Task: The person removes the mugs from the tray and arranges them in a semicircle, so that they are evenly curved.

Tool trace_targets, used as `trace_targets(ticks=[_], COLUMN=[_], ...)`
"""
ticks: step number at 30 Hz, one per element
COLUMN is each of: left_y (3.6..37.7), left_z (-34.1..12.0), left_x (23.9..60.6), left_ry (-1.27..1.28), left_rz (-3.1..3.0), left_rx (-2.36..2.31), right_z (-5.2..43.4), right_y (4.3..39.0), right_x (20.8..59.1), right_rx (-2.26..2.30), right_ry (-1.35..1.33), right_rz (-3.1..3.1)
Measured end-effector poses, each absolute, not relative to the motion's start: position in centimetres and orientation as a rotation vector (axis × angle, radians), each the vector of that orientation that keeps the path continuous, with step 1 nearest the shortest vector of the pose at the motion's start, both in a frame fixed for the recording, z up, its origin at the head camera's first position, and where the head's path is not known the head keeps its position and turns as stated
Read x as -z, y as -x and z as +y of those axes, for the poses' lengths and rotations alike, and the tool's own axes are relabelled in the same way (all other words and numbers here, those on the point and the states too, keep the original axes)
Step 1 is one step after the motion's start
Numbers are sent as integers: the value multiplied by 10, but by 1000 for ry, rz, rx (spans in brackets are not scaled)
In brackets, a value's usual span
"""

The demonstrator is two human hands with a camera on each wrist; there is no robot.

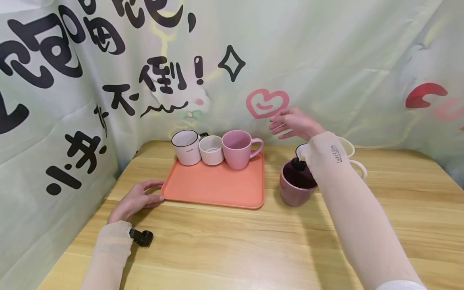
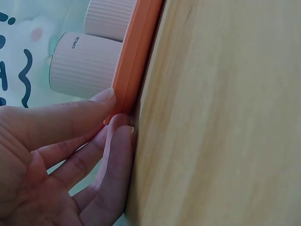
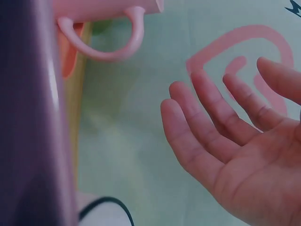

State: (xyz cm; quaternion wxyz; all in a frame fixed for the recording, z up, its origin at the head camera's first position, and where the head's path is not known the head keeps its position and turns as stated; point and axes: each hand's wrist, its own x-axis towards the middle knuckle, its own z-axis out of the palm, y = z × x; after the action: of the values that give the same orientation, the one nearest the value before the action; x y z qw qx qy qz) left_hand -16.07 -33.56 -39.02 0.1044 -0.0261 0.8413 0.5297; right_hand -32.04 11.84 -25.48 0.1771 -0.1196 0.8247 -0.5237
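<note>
My left hand (image 1: 135,200) pinches the left front corner of an orange tray (image 1: 214,189); in the left wrist view the thumb lies on its rim and the fingers are at its underside. Along the tray's back stand a white mug with a black rim (image 1: 186,149), a small ribbed white cup (image 1: 212,151) and a pink mug (image 1: 237,151) with its handle to the right. Holding nothing, my right hand (image 1: 297,123) hovers to the right of the pink mug, fingers loosely extended, as the right wrist view (image 3: 235,136) also shows.
Right of the tray stands a dark purple mug (image 1: 295,195), below the right forearm. Behind it, a black-rimmed white mug (image 1: 300,150) and cream handles (image 1: 359,167) show around the sleeve. A printed curtain (image 1: 326,60) hangs behind the wooden table (image 1: 232,249).
</note>
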Motion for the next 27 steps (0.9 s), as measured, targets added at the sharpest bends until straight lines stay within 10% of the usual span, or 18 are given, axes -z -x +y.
trace_targets(ticks=[27], left_y=[161], left_z=[-334], left_x=[391], left_ry=[94], left_rz=[2481], left_rx=[-1552], right_z=[95], right_y=[327], right_x=[273], right_rx=[1245], right_ry=[441], right_rz=[2190])
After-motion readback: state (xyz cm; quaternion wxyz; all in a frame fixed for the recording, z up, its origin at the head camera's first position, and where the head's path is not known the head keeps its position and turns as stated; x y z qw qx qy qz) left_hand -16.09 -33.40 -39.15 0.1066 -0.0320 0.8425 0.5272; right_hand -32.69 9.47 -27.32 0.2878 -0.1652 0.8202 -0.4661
